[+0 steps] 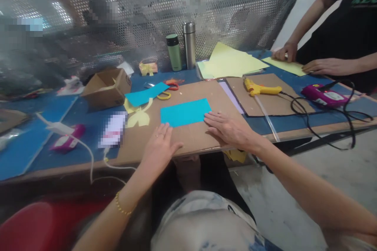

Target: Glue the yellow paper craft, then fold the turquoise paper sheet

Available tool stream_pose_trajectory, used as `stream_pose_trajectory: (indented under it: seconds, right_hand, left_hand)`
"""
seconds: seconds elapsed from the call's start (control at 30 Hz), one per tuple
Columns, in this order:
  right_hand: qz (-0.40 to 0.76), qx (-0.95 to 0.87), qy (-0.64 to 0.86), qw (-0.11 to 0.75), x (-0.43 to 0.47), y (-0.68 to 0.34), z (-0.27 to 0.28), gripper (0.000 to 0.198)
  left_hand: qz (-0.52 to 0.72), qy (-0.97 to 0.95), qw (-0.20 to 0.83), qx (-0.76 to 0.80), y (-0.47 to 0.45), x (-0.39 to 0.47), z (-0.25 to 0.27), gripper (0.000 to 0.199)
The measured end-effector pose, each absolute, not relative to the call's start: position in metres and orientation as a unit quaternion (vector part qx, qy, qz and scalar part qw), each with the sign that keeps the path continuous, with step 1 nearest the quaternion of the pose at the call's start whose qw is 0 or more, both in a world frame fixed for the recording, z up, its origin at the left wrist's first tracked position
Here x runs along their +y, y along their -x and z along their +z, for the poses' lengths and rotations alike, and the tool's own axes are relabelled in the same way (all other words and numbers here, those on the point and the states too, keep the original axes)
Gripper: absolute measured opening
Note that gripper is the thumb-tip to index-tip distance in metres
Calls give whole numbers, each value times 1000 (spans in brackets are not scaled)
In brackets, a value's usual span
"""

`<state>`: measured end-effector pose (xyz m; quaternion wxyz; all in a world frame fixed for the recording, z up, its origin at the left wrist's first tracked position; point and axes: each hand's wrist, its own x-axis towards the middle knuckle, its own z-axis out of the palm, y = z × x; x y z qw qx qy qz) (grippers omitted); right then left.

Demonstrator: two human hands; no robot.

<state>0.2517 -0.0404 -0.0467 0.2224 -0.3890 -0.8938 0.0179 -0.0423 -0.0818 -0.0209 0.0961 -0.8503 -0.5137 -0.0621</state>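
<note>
A bright blue rectangle of paper (186, 112) lies flat on a brown cardboard sheet (188, 90). My left hand (160, 143) rests at its lower left corner, fingertips on the near edge and thumb spread out. At the right end, my right hand (226, 127) lies flat with its fingers stretched, their tips touching the paper's edge. Beyond my left hand is a second blue paper piece (147, 95), partly over scissors with red and yellow handles (164, 95). Pale yellow paper cut-outs (139, 119) lie just below it.
Yellow sheets (235, 60) lie at the back near a green bottle (174, 53) and a steel flask (190, 47). A yellow glue gun (260, 87) rests on cardboard at right, with a corded purple box (324, 95). A cardboard box (107, 88) stands left. Another person's hands (330, 66) press yellow paper.
</note>
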Motion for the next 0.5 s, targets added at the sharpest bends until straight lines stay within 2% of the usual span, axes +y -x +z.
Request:
stream_pose_trajectory:
  seconds: [0.17,0.3,0.37,0.5]
  right_hand:
    - [-50,-886,428,173,-52,-269,-30,41]
    - [-97,-893,426,106,-51,-232,-1,30]
    - [-81,-915,385,93,-48,-206,5,23]
    - [-44,-928,363,75,-46,-185,2,22]
  left_hand:
    - [-59,850,112,-511,41,-78,-15,64]
    - [-56,860,107,-495,22,-69,-2,59]
    - [-36,869,109,-482,13,-67,2,56]
    - [-12,864,122,-488,9,-69,1,56]
